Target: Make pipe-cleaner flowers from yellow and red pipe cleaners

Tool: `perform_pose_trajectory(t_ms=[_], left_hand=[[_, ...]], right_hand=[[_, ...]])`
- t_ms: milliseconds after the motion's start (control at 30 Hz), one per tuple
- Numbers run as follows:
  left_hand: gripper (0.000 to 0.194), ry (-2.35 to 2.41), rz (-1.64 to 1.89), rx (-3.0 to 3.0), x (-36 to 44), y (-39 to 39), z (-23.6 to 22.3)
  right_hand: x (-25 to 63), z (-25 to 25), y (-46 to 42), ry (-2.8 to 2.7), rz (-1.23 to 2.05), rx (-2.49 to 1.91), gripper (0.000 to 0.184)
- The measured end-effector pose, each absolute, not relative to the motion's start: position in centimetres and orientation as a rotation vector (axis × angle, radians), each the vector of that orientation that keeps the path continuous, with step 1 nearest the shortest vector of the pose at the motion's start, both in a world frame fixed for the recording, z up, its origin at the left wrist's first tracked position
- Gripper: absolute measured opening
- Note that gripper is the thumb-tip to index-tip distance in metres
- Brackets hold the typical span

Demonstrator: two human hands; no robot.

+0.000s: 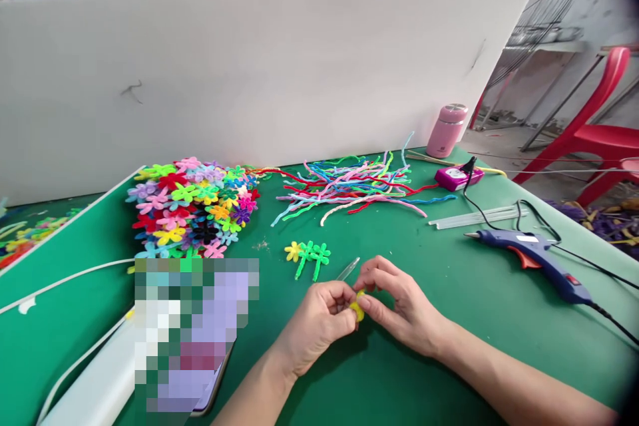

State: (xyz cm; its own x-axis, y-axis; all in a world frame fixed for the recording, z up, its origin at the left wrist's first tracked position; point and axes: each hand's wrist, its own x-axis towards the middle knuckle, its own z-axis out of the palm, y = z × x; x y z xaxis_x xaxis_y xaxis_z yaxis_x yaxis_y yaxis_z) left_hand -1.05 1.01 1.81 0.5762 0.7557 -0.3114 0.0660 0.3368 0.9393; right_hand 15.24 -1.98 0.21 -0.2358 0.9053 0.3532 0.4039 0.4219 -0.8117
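Observation:
Close in front of me, a small yellow fuzzy piece, apparently bent pipe cleaner [358,309], is pinched between both hands. My left hand [319,319] closes thumb and fingers on its left side. Thumb and fingertips of my right hand [407,313] press its right side; the fingers partly hide its shape. Just beyond the fingertips lies a thin clear pointed stick [348,269], its lower end hidden by my left hand. Farther off, a yellow pipe-cleaner flower [292,251] lies beside two green pipe-cleaner flowers with stems [314,258].
A heap of pipe-cleaner flowers [194,206] stands left, near a partly blurred phone [214,386]. Loose pipe cleaners [357,186] lie at the back. To the right are a blue glue gun [539,256], clear glue sticks [479,216], a magenta box [458,177] and a pink bottle [448,130].

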Motion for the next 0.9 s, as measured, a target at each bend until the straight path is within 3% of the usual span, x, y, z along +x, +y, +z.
perform_pose_trajectory(t_ms=[400,733,900], left_hand=[[0.008,0.897,0.420,1.553,-1.1,1.1,1.9],[0.016,1.077,0.972,2.773,-0.6,-0.2,-0.2],[0.017,0.957,1.102,2.870,-0.6,-0.4,-0.5]], right_hand=[[15.5,0.4,-2.0,-2.063,0.721,-1.183,0.019],[14.5,0.0,-1.9,-1.698,1.024,-1.413,0.025],[14.3,-0.2,-1.8,-1.474,1.274,-1.392,0.032]])
